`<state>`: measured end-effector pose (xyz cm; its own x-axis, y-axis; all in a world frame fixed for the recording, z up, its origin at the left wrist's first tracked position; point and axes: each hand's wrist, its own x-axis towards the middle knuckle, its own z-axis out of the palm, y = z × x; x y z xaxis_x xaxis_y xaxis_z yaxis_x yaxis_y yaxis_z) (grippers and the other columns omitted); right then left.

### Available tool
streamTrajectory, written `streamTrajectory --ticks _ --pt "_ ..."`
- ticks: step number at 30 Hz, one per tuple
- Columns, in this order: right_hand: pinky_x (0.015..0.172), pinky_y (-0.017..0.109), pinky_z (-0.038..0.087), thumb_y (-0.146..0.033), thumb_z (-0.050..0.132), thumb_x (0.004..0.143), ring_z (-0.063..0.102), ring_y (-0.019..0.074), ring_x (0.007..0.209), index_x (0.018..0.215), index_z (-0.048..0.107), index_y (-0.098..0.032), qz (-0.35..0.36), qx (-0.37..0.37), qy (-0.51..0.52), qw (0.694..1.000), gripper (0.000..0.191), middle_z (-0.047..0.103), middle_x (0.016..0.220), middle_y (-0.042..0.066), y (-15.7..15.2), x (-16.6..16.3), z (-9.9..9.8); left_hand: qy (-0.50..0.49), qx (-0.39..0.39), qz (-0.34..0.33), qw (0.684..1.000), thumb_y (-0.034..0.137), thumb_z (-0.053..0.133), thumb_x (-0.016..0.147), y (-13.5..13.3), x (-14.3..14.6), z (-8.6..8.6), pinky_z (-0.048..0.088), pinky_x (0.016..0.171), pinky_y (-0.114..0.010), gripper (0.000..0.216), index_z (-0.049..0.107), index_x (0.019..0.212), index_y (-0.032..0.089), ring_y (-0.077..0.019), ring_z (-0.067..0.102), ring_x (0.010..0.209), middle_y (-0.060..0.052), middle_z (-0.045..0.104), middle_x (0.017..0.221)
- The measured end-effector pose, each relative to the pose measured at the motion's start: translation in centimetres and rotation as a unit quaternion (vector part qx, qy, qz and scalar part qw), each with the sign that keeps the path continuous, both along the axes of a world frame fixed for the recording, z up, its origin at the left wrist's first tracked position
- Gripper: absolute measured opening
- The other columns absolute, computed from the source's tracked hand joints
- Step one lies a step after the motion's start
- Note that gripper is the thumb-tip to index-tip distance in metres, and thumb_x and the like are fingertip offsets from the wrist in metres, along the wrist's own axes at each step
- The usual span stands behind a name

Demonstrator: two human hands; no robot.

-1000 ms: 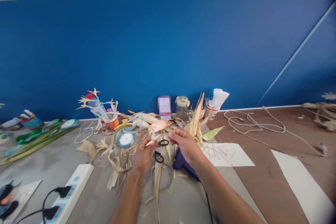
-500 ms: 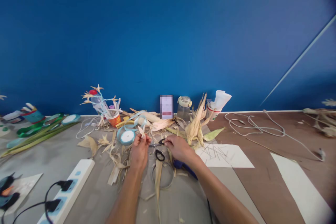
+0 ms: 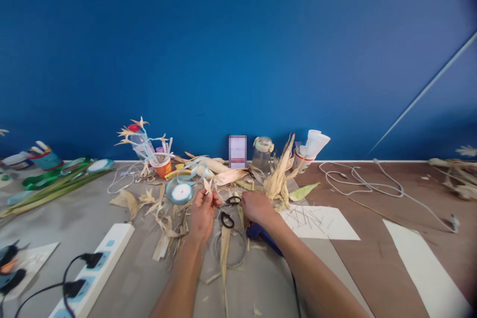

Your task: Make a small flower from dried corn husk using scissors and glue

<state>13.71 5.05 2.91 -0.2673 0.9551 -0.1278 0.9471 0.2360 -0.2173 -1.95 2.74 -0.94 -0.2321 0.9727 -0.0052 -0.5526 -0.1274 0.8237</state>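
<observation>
My left hand [image 3: 203, 213] is pinched closed around the base of a small pale corn-husk flower [image 3: 207, 186], whose pointed tips stick up above the fingers. Just right of that hand lie black-handled scissors [image 3: 227, 220], partly among husk scraps. My right hand [image 3: 257, 207] is curled closed beyond the scissors' handle; its fingertips are turned away, so what they hold, if anything, is hidden. Below its wrist rests a dark blue glue gun [image 3: 265, 237], partly covered by the forearm. A ring of wire [image 3: 238, 261] and a long husk strip [image 3: 224, 248] lie nearer me.
A light blue ribbon spool [image 3: 181, 192] and husk scraps [image 3: 164, 231] lie left. Behind stand a paper cup [image 3: 162, 166], a phone-like screen [image 3: 237, 153] and a lidded bottle [image 3: 263, 154]. Thin sticks lie on white paper [image 3: 343, 228]; a power strip [image 3: 108, 246] is front left.
My right hand has drawn away from the scissors' handle, a little to the right, leaving that handle more exposed. My left hand has shifted slightly right with the husk flower.
</observation>
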Motion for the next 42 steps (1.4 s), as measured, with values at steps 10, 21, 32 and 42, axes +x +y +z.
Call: streamTrajectory --ticks 10,21,32,42 --pt "0.068 0.038 0.046 -0.022 0.056 0.074 0.063 0.0344 0.087 0.094 0.067 -0.005 -0.012 0.005 -0.029 0.999 0.028 0.066 0.092 0.024 0.3 -1.5 -0.1 -0.001 0.006 -0.006 1.0 0.031 0.068 0.07 0.1 0.1 -0.3 0.044 0.064 -0.024 0.022 0.055 0.083 0.018 -0.0079 0.052 0.06 0.003 0.057 0.071" --pt "0.075 0.033 0.038 -0.02 0.056 0.073 0.048 0.0236 0.088 0.094 0.066 -0.021 0.33 0.07 0.031 0.941 0.024 0.055 0.092 0.008 -5.2 -1.7 -0.3 0.002 0.003 0.027 1.0 0.031 0.07 0.066 0.1 -0.1 -0.2 0.041 0.06 -0.023 0.024 0.054 0.079 0.018 -0.0085 0.051 0.059 0.003 0.057 0.069" --pt "0.056 0.023 0.035 -0.024 0.048 0.074 0.045 0.0111 0.055 0.064 0.053 -0.017 0.014 -0.038 0.564 0.824 0.013 0.05 0.058 -0.003 -1.8 -1.2 -0.4 -0.019 0.005 0.007 1.0 0.032 0.072 0.065 0.1 0.0 0.1 0.041 0.061 -0.021 0.027 0.054 0.079 0.018 -0.0075 0.05 0.06 0.004 0.057 0.068" --pt "0.046 0.021 0.023 -0.026 0.055 0.062 0.032 0.0067 0.044 0.068 0.052 -0.017 -0.095 -0.147 0.684 0.708 0.011 0.045 0.052 -0.007 -1.6 -1.8 -1.6 0.02 -0.014 -0.032 0.999 0.03 0.073 0.063 -0.4 0.8 0.2 0.042 0.063 -0.023 0.024 0.061 0.08 0.017 -0.0094 0.052 0.062 0.002 0.058 0.072"
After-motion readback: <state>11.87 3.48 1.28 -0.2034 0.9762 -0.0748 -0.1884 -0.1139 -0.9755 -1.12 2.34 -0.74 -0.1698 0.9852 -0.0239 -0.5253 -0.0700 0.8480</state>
